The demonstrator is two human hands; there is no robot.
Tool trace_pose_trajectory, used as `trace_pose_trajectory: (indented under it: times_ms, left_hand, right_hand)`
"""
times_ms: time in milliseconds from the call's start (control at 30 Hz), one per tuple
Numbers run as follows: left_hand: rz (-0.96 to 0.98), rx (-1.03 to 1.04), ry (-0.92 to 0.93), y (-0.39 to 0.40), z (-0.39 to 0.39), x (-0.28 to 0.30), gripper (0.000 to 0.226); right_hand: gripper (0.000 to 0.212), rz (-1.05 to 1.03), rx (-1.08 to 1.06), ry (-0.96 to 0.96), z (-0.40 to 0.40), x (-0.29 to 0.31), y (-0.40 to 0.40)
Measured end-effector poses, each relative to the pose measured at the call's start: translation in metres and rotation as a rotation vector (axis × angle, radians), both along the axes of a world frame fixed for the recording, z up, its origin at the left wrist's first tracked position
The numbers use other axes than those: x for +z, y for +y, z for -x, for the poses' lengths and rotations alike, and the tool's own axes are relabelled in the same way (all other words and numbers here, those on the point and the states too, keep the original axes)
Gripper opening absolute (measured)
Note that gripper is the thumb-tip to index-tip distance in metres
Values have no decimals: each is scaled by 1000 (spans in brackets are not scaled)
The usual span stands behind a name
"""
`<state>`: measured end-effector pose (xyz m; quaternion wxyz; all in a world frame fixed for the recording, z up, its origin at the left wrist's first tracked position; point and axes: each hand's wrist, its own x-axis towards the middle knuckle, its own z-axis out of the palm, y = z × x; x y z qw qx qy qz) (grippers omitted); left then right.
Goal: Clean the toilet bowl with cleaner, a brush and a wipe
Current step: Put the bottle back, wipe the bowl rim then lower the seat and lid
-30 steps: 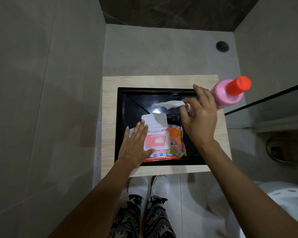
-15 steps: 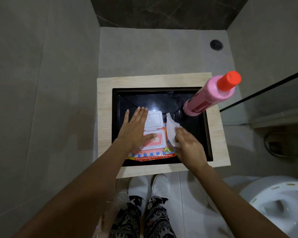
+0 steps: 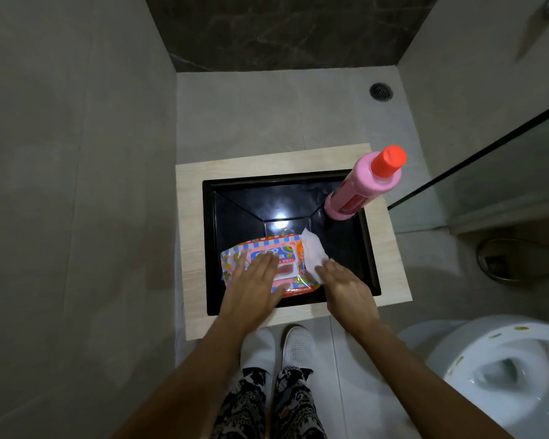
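Observation:
A colourful pack of wet wipes point(image 3: 235, 253) lies in the black tray point(image 3: 370, 248). My left hand point(image 3: 254, 289) presses flat on the pack's lid, which is down. My right hand point(image 3: 346, 286) pinches a white wipe point(image 3: 313, 253) that lies across the pack's right end. A pink cleaner bottle point(image 3: 362, 191) with an orange cap stands upright in the tray's far right corner. The white toilet bowl point(image 3: 504, 369) sits at the lower right with its seat up. No brush is in view.
The tray rests on a light wooden stand point(image 3: 191, 236) against the grey left wall. A floor drain point(image 3: 381, 91) is at the far right. A glass partition point(image 3: 488, 144) runs along the right. My white shoes point(image 3: 278, 348) stand just before the stand.
The pack's lid has gone from open to shut under my left hand. My right hand drew the wipe from above the tray down to the pack's right end.

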<state>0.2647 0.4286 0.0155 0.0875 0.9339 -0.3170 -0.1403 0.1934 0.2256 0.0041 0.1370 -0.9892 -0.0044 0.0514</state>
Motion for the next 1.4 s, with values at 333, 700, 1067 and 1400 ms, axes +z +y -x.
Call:
trace_pose_trajectory:
  times_ms: [333,700,1067,1400]
  left_hand:
    - [-183,21,123,3,35,-36,73]
    - [-148,24,166,7,35,-47,74]
    - [-238,3,177,0,23,-19,84]
    - [-112,-179,131,-57,-4,38,72]
  right_hand:
    - [76,-30,28,57,24,-31,7]
    - [81,-83,15,31,18,-36,19]
    - [91,-74,-139,97,17,-13,14]
    - [77,-57,-475,40,47,55,-38]
